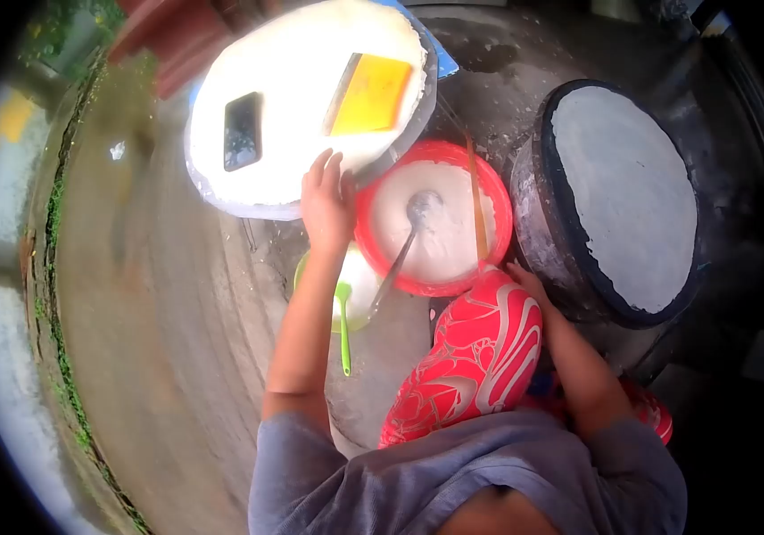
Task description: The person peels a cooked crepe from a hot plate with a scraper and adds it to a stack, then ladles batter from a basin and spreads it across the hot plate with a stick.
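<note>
My left hand is at the near edge of a round white-topped surface, fingers apart and nothing in it. On that surface lie a dark phone and a yellow scraper. Right of the hand, a red basin holds pale batter, with a metal ladle and a thin brown stick in it. My right hand rests by my patterned knee near the basin's lower right rim; its fingers are partly hidden.
To the right stands a dark-rimmed round vessel with a flat whitish top. A pale green bowl with a green spatula sits below the basin on the left. Concrete floor extends left to a grassy crack.
</note>
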`<action>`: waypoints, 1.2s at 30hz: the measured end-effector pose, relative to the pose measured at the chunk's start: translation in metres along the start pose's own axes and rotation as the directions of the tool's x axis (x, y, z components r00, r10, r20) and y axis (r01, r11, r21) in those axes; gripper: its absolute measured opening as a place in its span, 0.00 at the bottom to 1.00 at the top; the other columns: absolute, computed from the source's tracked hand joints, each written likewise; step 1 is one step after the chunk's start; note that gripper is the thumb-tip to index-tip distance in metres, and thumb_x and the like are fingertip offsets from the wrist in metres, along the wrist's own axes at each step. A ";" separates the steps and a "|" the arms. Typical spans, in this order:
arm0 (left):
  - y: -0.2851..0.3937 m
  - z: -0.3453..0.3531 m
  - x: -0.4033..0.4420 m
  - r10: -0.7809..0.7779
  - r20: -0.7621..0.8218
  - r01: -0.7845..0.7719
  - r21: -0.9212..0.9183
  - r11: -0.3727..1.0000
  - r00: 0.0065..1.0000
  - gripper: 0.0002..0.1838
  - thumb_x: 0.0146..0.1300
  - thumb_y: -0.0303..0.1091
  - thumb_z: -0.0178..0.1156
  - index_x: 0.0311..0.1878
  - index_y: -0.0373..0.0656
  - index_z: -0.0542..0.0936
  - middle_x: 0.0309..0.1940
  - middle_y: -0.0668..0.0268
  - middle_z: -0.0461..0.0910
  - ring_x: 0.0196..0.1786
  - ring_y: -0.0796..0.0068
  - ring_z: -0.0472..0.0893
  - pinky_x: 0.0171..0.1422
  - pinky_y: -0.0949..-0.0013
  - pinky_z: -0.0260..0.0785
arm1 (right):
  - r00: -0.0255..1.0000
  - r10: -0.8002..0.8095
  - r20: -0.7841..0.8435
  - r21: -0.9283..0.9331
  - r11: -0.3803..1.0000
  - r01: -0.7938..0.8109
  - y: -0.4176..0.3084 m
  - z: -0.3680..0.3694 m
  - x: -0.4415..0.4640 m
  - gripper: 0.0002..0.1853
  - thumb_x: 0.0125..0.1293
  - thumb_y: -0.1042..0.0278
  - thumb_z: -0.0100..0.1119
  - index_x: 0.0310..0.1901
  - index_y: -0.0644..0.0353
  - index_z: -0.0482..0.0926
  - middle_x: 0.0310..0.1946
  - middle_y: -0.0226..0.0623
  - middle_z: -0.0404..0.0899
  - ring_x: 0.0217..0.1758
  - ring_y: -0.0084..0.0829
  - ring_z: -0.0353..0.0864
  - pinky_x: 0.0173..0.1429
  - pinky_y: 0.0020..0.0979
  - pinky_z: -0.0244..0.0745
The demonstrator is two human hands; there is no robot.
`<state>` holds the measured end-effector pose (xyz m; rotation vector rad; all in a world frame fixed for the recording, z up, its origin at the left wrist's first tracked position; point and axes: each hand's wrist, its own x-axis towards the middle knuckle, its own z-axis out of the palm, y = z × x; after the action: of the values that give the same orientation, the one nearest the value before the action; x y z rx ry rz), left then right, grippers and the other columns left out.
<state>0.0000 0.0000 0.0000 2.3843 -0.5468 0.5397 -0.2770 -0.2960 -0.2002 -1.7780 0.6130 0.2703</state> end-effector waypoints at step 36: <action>0.231 -0.056 -0.089 0.505 0.239 -0.474 -0.176 0.863 0.829 0.24 0.56 0.25 0.58 0.58 0.36 0.69 0.60 0.49 0.64 0.55 0.50 0.71 0.56 0.58 0.66 | 0.473 -0.313 -0.824 -0.404 0.909 -0.103 -0.083 -0.301 -0.204 0.21 0.60 0.53 0.57 0.50 0.56 0.70 0.35 0.49 0.79 0.40 0.51 0.78 0.42 0.42 0.72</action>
<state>-0.2033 -0.1071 0.1072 2.2184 -1.3083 0.3719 -0.4415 -0.5111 0.0558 -2.3127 1.2384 -0.7657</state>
